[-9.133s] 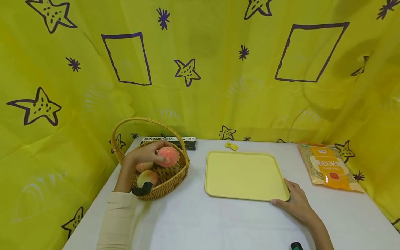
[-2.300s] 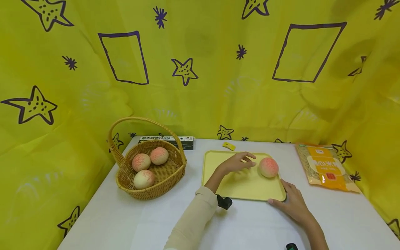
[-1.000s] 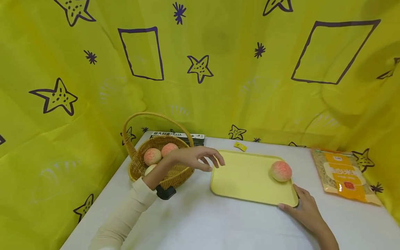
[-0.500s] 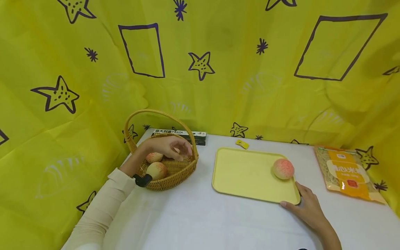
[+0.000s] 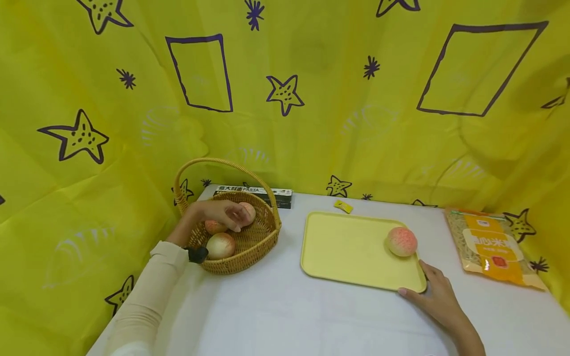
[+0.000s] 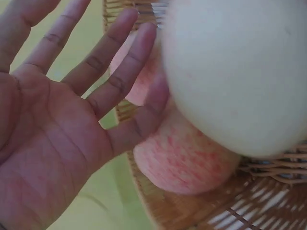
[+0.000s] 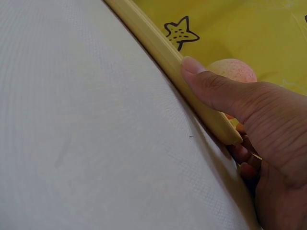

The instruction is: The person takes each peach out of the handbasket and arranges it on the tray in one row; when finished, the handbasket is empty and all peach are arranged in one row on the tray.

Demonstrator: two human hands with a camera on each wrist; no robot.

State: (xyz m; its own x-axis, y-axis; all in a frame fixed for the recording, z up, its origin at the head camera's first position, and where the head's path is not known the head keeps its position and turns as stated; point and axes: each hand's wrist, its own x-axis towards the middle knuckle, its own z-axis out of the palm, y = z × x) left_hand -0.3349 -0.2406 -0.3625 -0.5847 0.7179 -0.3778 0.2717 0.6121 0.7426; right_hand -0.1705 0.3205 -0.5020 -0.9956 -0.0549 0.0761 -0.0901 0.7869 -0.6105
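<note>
My left hand (image 5: 220, 212) is inside the wicker basket (image 5: 240, 265), over the peaches. Its fingers are spread and loosely bent beside the far peach (image 5: 249, 211); the left wrist view shows nothing in the palm. A second peach (image 5: 213, 227) is partly hidden under that hand, and a paler peach (image 5: 220, 246) lies at the basket's near side. On the right, my right hand (image 5: 438, 299) grips the near right corner of the yellow tray (image 5: 347, 247), thumb on the rim and fingers round the edge. One peach (image 5: 402, 242) rests near the tray's right end.
A pasta box (image 5: 285, 199) lies behind the basket, whose tall handle (image 5: 222, 160) arches over it. A small yellow packet (image 5: 343, 206) sits behind the tray. At the right is an orange food bag (image 5: 494, 247). A yellow curtain (image 5: 311, 138) hangs behind the white table.
A peach went from the basket to the tray with my left hand. That hand then let go and travelled back left into the basket. My right hand has stayed on the tray's corner.
</note>
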